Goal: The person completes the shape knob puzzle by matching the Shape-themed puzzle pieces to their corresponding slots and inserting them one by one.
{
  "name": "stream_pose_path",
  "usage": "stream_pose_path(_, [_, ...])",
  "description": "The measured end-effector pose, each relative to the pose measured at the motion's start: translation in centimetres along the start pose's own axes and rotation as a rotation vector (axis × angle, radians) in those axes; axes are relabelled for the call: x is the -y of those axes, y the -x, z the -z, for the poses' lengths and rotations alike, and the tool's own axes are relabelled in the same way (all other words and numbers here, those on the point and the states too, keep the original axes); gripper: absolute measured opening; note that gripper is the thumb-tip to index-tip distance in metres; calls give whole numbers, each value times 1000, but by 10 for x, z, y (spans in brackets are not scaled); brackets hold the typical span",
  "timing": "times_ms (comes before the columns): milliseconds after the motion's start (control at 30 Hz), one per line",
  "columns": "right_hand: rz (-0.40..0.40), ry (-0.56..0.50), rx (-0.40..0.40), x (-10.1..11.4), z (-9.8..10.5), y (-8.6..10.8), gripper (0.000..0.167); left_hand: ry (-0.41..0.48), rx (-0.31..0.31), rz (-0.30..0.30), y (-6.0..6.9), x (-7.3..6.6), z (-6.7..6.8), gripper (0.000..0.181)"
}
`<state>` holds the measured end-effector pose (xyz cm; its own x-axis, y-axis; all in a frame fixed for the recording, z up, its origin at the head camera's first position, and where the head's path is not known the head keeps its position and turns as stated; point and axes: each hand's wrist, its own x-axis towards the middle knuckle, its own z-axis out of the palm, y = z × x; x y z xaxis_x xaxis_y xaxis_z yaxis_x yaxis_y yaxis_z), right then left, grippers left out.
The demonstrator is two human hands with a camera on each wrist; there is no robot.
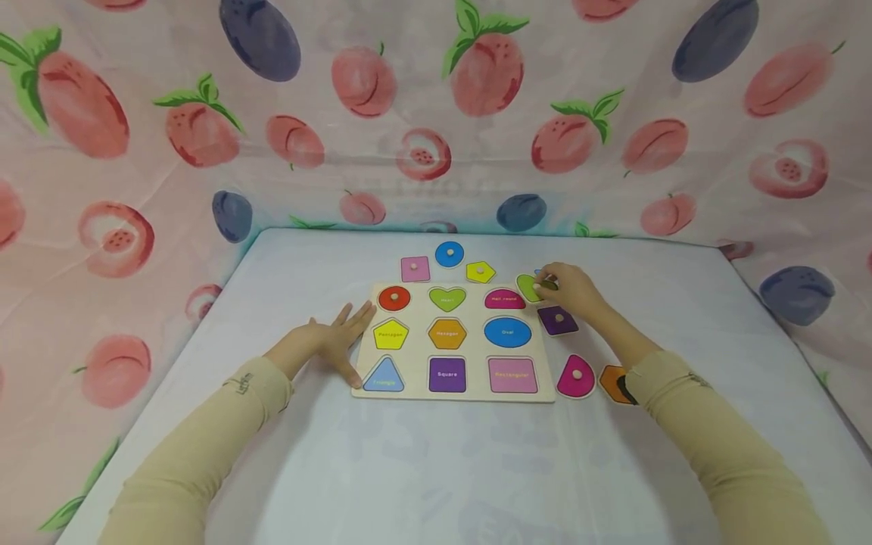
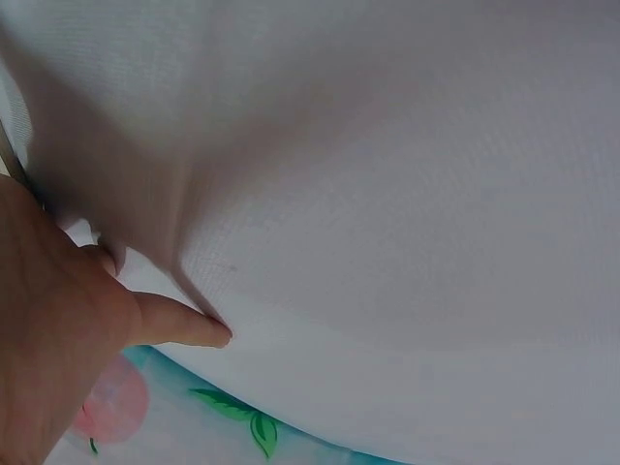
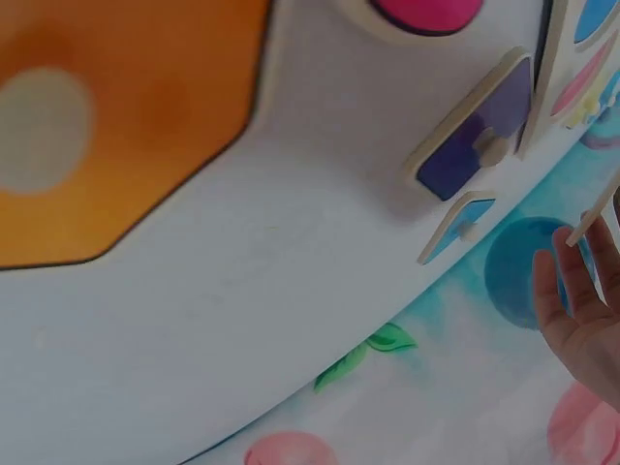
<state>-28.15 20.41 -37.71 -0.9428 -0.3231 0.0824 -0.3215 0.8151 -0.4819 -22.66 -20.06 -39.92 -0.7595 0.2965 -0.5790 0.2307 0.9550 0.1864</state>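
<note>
A wooden shape-puzzle board [image 1: 470, 346] lies flat on the table, its recesses printed with coloured shapes. My left hand [image 1: 334, 342] spreads its fingers along the board's left edge, thumb at the near left corner. In the left wrist view, the left hand's thumb [image 2: 179, 322] is stretched out. My right hand [image 1: 574, 291] pinches a green puzzle piece [image 1: 526, 287] by its knob, over the board's far right corner. The right fingers partly hide the piece's outline. A red circle piece [image 1: 394, 300] with a knob sits in the far left recess.
Around the board lie a pink square [image 1: 415, 270], a blue oval [image 1: 450, 254], a yellow pentagon [image 1: 480, 272], a purple square [image 1: 558, 321], a magenta half-round [image 1: 576, 377] and an orange hexagon [image 1: 616, 384], partly behind the right sleeve. A blue triangle piece [image 3: 459, 227] lies near the purple one.
</note>
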Motion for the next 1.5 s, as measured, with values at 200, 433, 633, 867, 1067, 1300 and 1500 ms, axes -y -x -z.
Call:
stream_pose_path(200, [15, -11, 19, 11, -3, -10, 19, -1, 2, 1, 0, -4, 2, 137])
stream_pose_path(433, [81, -11, 54, 28, -10, -21, 18, 27, 12, -3, 1, -2, 3, 138])
stream_pose_path(633, [108, -24, 92, 43, -15, -31, 16, 21, 10, -17, 2, 0, 6, 138])
stream_pose_path(867, [127, -44, 146, 52, -24, -41, 15, 42, 15, -15, 4, -3, 8, 139])
stream_pose_path(1067, [101, -45, 191, 54, -30, -46, 11, 25, 16, -14, 3, -4, 6, 138])
stream_pose_path(1300, [59, -45, 207, 60, -38, -55, 13, 9, 14, -3, 4, -3, 6, 138])
stream_pose_path(1500, [113, -63, 223, 70, -49, -60, 11, 16, 16, 2, 5, -3, 4, 138])
